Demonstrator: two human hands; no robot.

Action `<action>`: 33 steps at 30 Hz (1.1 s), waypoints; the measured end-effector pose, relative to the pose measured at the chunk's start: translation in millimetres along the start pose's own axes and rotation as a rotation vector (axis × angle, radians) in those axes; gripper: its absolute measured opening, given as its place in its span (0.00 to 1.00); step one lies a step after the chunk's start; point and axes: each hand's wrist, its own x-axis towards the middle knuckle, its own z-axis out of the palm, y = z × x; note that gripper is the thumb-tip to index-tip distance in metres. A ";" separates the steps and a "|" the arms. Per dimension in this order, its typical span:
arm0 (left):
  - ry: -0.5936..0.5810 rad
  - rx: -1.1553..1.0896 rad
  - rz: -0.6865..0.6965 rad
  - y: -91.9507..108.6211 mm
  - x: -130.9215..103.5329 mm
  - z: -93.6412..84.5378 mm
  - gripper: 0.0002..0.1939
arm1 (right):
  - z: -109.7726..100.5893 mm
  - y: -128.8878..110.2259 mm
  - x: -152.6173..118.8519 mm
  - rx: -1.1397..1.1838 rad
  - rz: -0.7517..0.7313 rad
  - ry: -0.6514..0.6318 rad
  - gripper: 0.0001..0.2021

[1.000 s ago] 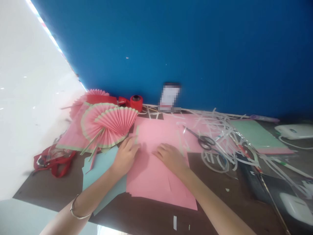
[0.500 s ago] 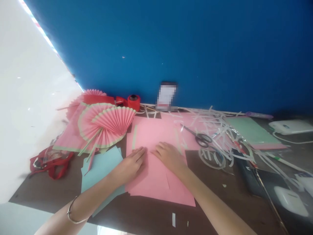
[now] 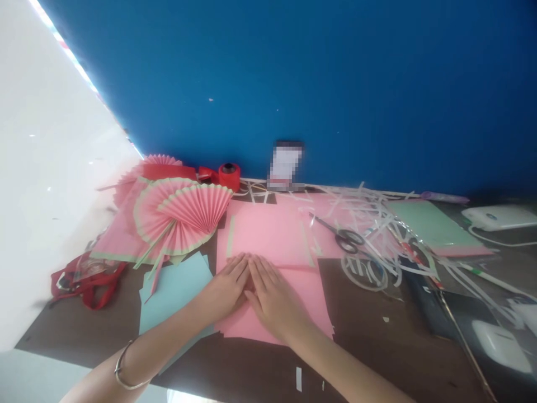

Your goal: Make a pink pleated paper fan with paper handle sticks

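Pink paper sheets (image 3: 268, 229) with pale green strips along two sides lie on the dark table. My left hand (image 3: 229, 285) rests flat on the lower left part of the pink paper, its fingers stretched out. Beside it, my right hand (image 3: 271, 296) also lies flat on the paper, fingers extended and close together. The fingertips of both hands meet near the middle. Light blue sheets (image 3: 174, 291) are under my left forearm. Pleated pink and green fans (image 3: 188, 215) lie to the left of the paper.
Black scissors (image 3: 348, 239) and a tangle of white paper strips (image 3: 377, 224) are on the right. A red tape dispenser (image 3: 229, 178) stands by the blue wall. A red strap (image 3: 96, 285) lies at left, a white device (image 3: 501, 344) at lower right.
My right hand has moved down and left on the paper, now touching my left hand. My left hand has shifted slightly. A fold edge now shows across the pink paper above the hands.
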 end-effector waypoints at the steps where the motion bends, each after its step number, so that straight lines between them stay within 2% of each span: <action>1: -0.006 0.010 0.004 0.6 -0.1 -0.8 0.25 | 0.5 2.0 -2.3 0.002 0.018 -0.012 0.28; 7: 0.017 0.016 0.012 2.8 0.6 -5.6 0.23 | -4.3 14.1 -14.8 -0.070 0.057 -0.040 0.31; 18: 0.046 0.043 0.007 3.7 -0.7 -4.9 0.23 | -1.2 31.5 -37.3 -0.198 0.125 0.103 0.31; 23: 0.029 0.052 0.010 4.1 -1.2 -4.5 0.23 | -3.5 40.6 -45.2 -0.201 0.132 0.077 0.30; 29: 0.016 0.041 0.024 3.7 -1.0 -4.9 0.23 | -9.2 50.2 -48.0 -0.076 0.119 0.073 0.28; 31: 0.011 0.058 0.021 3.2 -1.1 -2.6 0.23 | -12.9 61.0 -48.5 0.023 0.171 0.138 0.24; 33: 0.002 0.063 0.024 2.7 -1.0 -0.7 0.24 | -16.6 74.9 -47.7 0.124 0.285 0.255 0.19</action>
